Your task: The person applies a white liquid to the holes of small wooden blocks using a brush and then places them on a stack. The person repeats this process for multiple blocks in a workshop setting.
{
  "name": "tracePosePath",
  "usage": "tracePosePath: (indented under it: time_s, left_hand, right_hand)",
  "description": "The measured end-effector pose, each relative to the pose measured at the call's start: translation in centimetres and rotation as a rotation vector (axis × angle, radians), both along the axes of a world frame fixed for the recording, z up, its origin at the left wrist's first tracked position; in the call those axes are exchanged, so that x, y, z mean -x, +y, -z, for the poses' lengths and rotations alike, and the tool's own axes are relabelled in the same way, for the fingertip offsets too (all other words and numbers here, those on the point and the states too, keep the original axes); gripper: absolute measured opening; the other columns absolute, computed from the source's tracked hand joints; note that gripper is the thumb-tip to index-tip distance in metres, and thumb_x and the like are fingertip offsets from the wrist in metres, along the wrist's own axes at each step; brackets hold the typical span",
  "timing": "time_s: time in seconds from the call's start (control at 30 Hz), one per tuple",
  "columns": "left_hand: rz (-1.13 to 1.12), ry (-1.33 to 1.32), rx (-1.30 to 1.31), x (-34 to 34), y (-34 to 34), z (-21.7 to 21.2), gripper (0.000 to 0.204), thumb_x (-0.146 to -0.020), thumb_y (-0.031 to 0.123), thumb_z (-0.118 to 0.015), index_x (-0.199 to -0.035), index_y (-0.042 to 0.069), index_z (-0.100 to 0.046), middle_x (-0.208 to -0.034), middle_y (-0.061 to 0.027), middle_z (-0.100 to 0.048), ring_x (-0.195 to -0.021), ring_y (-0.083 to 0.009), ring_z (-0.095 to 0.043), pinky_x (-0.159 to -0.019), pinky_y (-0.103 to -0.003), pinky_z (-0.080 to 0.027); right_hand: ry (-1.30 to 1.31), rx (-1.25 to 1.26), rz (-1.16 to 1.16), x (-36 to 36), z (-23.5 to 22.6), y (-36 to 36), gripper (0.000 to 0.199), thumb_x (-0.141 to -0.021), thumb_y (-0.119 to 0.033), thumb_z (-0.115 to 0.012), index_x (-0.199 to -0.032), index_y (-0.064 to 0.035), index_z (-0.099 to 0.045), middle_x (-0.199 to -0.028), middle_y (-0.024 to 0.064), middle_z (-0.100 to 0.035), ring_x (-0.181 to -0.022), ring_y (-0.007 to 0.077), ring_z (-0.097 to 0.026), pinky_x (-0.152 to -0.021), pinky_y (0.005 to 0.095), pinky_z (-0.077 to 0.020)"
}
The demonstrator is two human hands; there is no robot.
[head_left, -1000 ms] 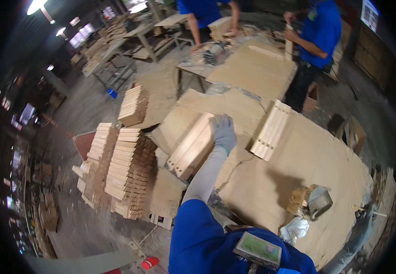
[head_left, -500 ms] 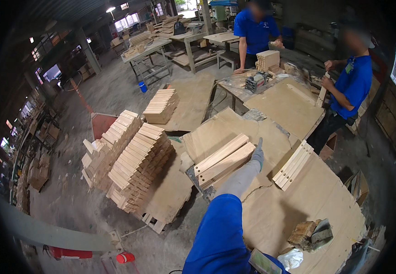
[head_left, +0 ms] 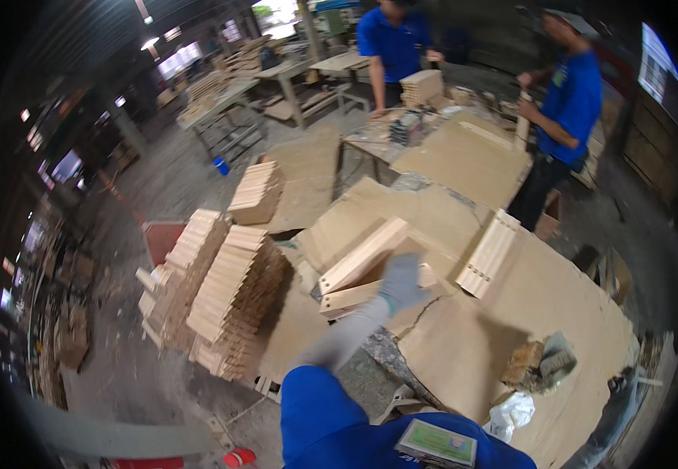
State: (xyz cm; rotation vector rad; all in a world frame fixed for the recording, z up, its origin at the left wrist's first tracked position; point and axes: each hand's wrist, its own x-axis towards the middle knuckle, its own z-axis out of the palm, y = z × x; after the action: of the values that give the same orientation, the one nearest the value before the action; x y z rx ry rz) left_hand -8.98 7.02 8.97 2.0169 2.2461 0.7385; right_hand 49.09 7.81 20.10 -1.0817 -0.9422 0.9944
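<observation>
My left hand (head_left: 403,285), in a grey glove and blurred by motion, reaches across the near wooden slat (head_left: 355,298) on the paper-covered table and grips it toward its right end. Its fingers are partly smeared. Beyond it lies another pale wooden slat (head_left: 364,256), with dark round holes at its near end. A gap separates the two slats, widest toward the hand. Right of them, several slats with holes lie side by side in a flat row (head_left: 489,254). My right hand is out of view.
Tall stacks of slats (head_left: 233,293) stand at the left, with a smaller stack (head_left: 257,191) behind. A rough block (head_left: 522,361) and crumpled white plastic (head_left: 509,414) lie at the near right. Two co-workers in blue stand beyond; one (head_left: 569,109) holds a slat upright.
My left hand has moved from pointing past the slats' right ends back over the near slat. That slat has shifted toward me, away from its neighbour. The whole view has swung.
</observation>
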Motion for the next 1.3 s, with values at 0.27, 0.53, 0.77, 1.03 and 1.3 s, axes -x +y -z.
tracePosePath:
  time_s: [0.27, 0.53, 0.77, 1.03, 1.3]
  left_hand:
    - [0.076, -0.121, 0.915, 8.2, 0.4, 1.3, 0.094, -0.074, 0.077, -0.043, -0.114, -0.006, -0.059, -0.118, -0.0271, -0.056, -0.114, -0.0379, -0.053, -0.097, -0.037, -0.04]
    - [-0.028, -0.164, 0.738, 4.2, -2.2, 0.3, 0.095, -0.063, 0.068, -0.066, -0.123, -0.004, -0.049, -0.118, -0.0261, -0.054, -0.109, -0.039, -0.055, -0.094, -0.04, -0.042]
    - [-0.028, 0.288, 0.465, -1.3, -5.1, 5.9, 0.11, -0.057, 0.056, -0.072, -0.141, 0.006, -0.021, -0.118, -0.019, -0.048, -0.109, -0.0346, -0.049, -0.09, -0.049, -0.038]
    - [0.011, -0.095, 0.28, -4.7, -7.3, 0.1, 0.108, -0.06, 0.05, -0.077, -0.14, -0.001, -0.023, -0.125, -0.0235, -0.044, -0.114, -0.0387, -0.046, -0.095, -0.046, -0.038]
    - [0.246, -0.627, -0.16, -9.6, -5.7, -6.1, 0.112, -0.057, 0.03, -0.085, -0.139, -0.005, -0.016, -0.13, -0.0242, -0.04, -0.119, -0.0363, -0.044, -0.096, -0.042, -0.04]
  right_hand:
    - [0.068, 0.005, 0.011, 7.3, -3.7, -2.4, 0.01, -0.092, -0.013, -0.056, -0.098, -0.0065, -0.052, -0.079, 0.0066, -0.058, -0.061, 0.0121, -0.058, -0.051, 0.0266, -0.0519]
    - [0.154, -0.018, 0.059, 9.4, -4.2, -4.2, 0.011, -0.091, -0.012, -0.055, -0.097, -0.0031, -0.053, -0.079, 0.0069, -0.058, -0.061, 0.0134, -0.059, -0.054, 0.027, -0.0539]
    - [0.158, -0.006, 0.145, 9.3, -3.6, -5.6, 0.015, -0.092, -0.016, -0.055, -0.098, -0.0027, -0.053, -0.079, 0.007, -0.057, -0.062, 0.0139, -0.06, -0.056, 0.0269, -0.0538]
    - [0.138, -0.051, 0.172, 8.7, -4.3, -6.8, 0.017, -0.093, -0.018, -0.055, -0.101, -0.0033, -0.054, -0.084, 0.0062, -0.059, -0.067, 0.0119, -0.061, -0.057, 0.0241, -0.0535]
    - [0.192, -0.079, 0.195, 11.1, -5.3, -6.6, 0.016, -0.092, -0.015, -0.056, -0.1, -0.0012, -0.055, -0.08, 0.0081, -0.06, -0.065, 0.0137, -0.062, -0.056, 0.0279, -0.0543]
